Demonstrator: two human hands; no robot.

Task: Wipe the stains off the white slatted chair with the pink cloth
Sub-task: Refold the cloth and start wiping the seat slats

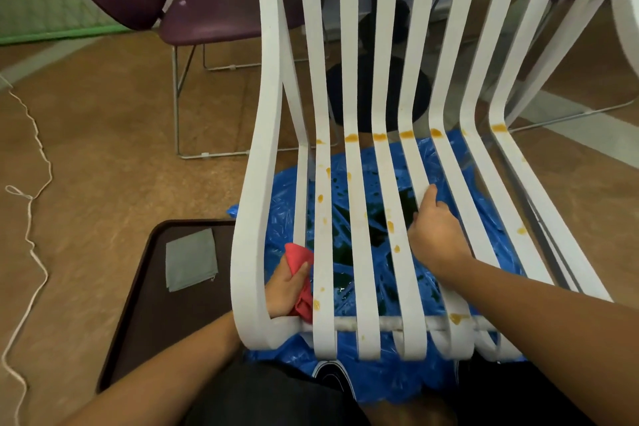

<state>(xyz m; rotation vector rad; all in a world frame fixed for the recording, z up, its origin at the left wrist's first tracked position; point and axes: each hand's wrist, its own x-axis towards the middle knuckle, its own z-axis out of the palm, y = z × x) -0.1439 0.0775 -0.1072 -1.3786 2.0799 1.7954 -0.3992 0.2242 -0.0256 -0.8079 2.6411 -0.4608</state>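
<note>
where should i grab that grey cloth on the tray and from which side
Probably pinch the grey cloth at its near left corner, coming down from above and from the left. It lies flat and folded on the brown tray, so only an edge offers purchase, and the side rail of the white chair crowds its right side.

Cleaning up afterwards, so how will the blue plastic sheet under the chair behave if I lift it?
Probably floppy: the blue plastic sheet lies crumpled. Likely slippery and drippy, since dark liquid pools on it.
</note>
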